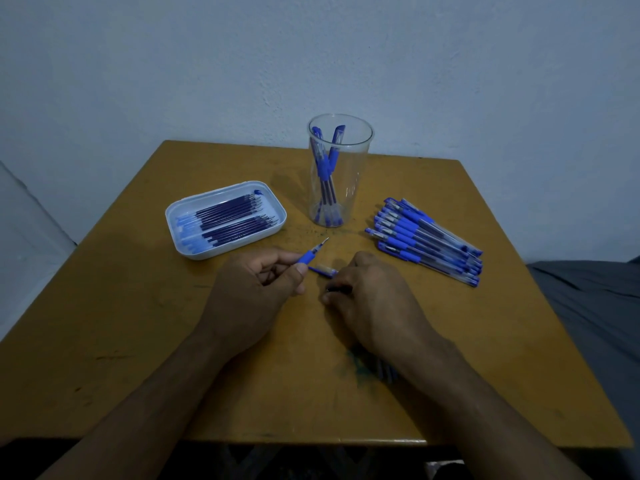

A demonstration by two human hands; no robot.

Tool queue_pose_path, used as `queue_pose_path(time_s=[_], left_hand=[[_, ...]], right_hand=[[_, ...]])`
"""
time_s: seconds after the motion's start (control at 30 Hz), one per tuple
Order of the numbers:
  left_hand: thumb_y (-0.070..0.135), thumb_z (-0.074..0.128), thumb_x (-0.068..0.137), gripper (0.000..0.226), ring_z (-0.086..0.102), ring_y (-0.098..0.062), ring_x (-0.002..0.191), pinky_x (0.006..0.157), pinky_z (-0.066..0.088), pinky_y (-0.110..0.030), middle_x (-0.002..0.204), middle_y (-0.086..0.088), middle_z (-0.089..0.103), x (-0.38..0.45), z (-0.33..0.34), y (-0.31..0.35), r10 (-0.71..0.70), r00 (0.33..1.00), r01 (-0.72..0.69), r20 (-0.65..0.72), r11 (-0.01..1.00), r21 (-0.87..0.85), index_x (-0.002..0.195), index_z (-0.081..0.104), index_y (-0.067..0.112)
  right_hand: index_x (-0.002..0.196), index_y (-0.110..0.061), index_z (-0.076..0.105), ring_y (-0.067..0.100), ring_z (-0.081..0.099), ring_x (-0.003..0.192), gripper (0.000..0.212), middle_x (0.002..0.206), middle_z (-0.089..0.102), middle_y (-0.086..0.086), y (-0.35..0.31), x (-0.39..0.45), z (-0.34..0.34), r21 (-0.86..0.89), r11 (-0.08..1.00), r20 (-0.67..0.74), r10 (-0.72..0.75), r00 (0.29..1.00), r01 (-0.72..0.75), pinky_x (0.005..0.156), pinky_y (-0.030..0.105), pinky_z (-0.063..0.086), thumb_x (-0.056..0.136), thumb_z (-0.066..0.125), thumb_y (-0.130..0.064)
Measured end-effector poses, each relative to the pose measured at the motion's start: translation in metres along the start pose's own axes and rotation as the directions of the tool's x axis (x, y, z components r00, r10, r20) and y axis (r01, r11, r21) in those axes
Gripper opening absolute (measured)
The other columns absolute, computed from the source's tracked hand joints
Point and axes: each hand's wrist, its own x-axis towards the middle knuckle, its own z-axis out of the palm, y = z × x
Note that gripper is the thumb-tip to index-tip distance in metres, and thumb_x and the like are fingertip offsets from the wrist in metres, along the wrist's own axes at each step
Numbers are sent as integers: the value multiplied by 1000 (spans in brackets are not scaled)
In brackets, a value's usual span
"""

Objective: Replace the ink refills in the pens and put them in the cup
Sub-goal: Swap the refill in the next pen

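Observation:
My left hand (256, 289) pinches the blue grip section of a pen (309, 256), its metal tip pointing up and to the right. My right hand (367, 299) lies curled on the table, its fingers closed over a thin dark piece (337, 289) that is mostly hidden. A pen cap (323, 270) lies on the table between the two hands. A clear plastic cup (337, 171) stands at the back middle with a few blue pens in it. A white tray (225, 221) at the left holds several dark refills.
A pile of several blue pens (426, 239) lies at the right of the wooden table (138, 323). More blue pieces (386, 370) show partly under my right forearm. A grey cloth (595, 306) lies off the table's right edge. A wall stands right behind the table.

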Motion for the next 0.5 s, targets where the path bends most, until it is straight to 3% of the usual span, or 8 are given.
queue_pose_path(time_s=[0.1, 0.23, 0.3, 0.33, 0.4, 0.43, 0.5], left_hand=[[15, 67, 94, 16, 61, 4, 55, 56, 44, -7, 74, 0, 75, 0, -1, 0, 6, 1000, -6, 22, 1000, 14, 109, 73, 12], [14, 68, 92, 14, 63, 2, 57, 57, 45, -7, 75, 1, 75, -1, -3, 1, 38, 998, -39, 56, 999, 3, 105, 73, 18], [20, 70, 89, 17, 64, 0, 59, 57, 46, -9, 77, 2, 76, -3, -4, 2, 56, 995, -55, 87, 998, -17, 106, 74, 19], [25, 70, 87, 21, 65, -1, 61, 57, 46, -10, 79, 2, 76, -3, -5, 2, 63, 993, -61, 103, 998, -25, 107, 74, 20], [31, 70, 85, 26, 65, -3, 62, 57, 48, -14, 82, 3, 77, -3, -5, 2, 78, 989, -76, 127, 997, -18, 109, 74, 23], [32, 70, 84, 27, 64, -3, 61, 56, 48, -16, 82, 4, 77, -3, -5, 2, 84, 988, -83, 132, 996, -14, 110, 73, 24], [31, 70, 83, 27, 63, -2, 59, 54, 47, -14, 81, 4, 76, -3, -4, 3, 85, 989, -83, 122, 996, -24, 109, 73, 26]], right_hand=[[119, -30, 71, 10, 47, 99, 27, 110, 48, -6, 1, 1, -2, -7, 1000, 13, 8, 1000, -8, 80, 25, 41, 97, 62, -41], [118, -28, 72, 9, 52, 100, 30, 111, 54, -5, 7, 1, -7, 25, 1000, -12, -1, 1000, 1, 81, 26, 47, 93, 67, -43], [111, -30, 76, 4, 57, 92, 24, 102, 63, -10, 10, -2, -11, 231, 973, -118, 18, 993, 10, 74, 20, 47, 91, 70, -41], [105, -30, 78, 3, 60, 82, 18, 91, 67, -12, 11, -3, -13, 434, 901, -139, 59, 989, 8, 67, 19, 47, 91, 70, -38], [97, -25, 80, 5, 55, 56, 13, 68, 66, -6, 10, -6, -16, 783, 621, -50, 114, 992, -32, 48, 22, 42, 92, 70, -32], [95, -22, 80, 8, 49, 50, 13, 63, 63, 1, 9, -6, -15, 850, 524, -15, 130, 991, -56, 42, 24, 37, 92, 70, -29], [95, -18, 80, 13, 46, 47, 13, 61, 61, 7, 7, -6, -10, 896, 441, -9, 153, 988, -60, 38, 25, 34, 92, 70, -26]])
